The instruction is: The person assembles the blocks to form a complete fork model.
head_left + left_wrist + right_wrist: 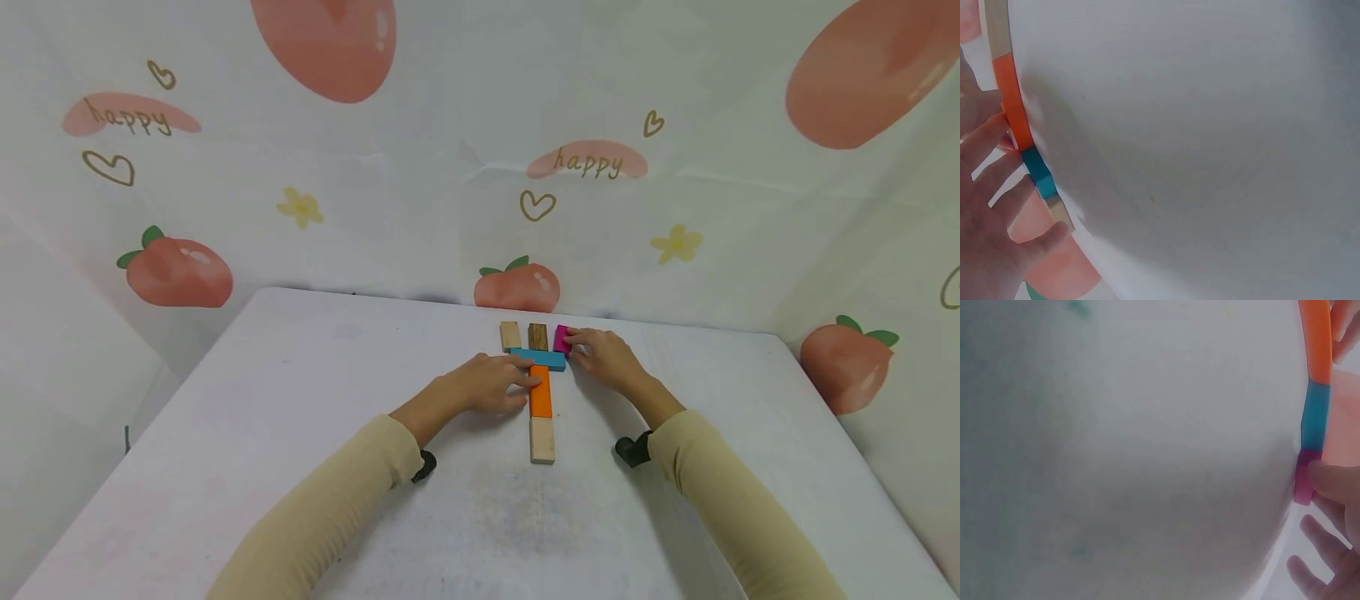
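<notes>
In the head view, several small blocks lie flat on the white table. A blue block (557,361) runs crosswise, with an orange block (541,404) and a pale wooden block (542,442) in line below it. Beyond the blue one stand a light wooden block (511,336), a dark brown block (537,336) and a magenta block (560,337). My right hand (606,360) pinches the magenta block by the blue block's right end, thumb on it in the right wrist view. My left hand (489,385) has its fingers spread, tips resting at the blue and orange blocks.
The white table (337,400) reaches back to a hanging cloth (420,200) printed with peaches, hearts and flowers. The blocks stand near the table's far edge. A dark strap (633,450) sits at the right wrist.
</notes>
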Action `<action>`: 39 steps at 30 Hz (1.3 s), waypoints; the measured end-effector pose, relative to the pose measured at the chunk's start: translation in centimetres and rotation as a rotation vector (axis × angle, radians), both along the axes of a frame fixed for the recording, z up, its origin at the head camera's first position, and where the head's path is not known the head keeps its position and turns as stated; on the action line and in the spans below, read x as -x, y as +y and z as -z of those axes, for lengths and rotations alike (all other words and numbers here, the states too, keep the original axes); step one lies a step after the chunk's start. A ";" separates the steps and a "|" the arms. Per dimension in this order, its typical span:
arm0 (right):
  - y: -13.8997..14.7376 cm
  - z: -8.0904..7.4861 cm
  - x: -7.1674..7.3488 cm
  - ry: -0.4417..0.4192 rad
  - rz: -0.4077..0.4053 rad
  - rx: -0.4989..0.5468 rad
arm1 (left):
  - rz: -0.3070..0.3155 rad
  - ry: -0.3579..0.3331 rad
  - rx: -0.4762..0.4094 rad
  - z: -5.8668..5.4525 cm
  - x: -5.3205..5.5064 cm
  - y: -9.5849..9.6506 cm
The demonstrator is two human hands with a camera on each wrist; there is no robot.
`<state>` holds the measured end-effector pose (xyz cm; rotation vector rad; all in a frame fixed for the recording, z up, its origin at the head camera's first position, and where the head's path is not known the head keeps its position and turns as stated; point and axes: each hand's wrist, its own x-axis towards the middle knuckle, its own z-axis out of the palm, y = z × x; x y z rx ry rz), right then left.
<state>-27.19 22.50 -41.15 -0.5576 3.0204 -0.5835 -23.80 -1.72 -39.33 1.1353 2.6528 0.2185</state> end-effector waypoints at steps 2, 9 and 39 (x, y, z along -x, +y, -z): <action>0.0 0.0 0.0 0.003 -0.004 0.001 | 0.000 -0.002 -0.001 0.0 0.0 0.0; 0.0 0.0 0.1 -0.011 0.009 0.002 | 0.010 0.025 -0.020 0.2 0.1 0.1; 0.4 0.0 -0.2 -0.031 -0.033 -0.010 | 0.003 0.009 -0.015 0.4 0.4 0.4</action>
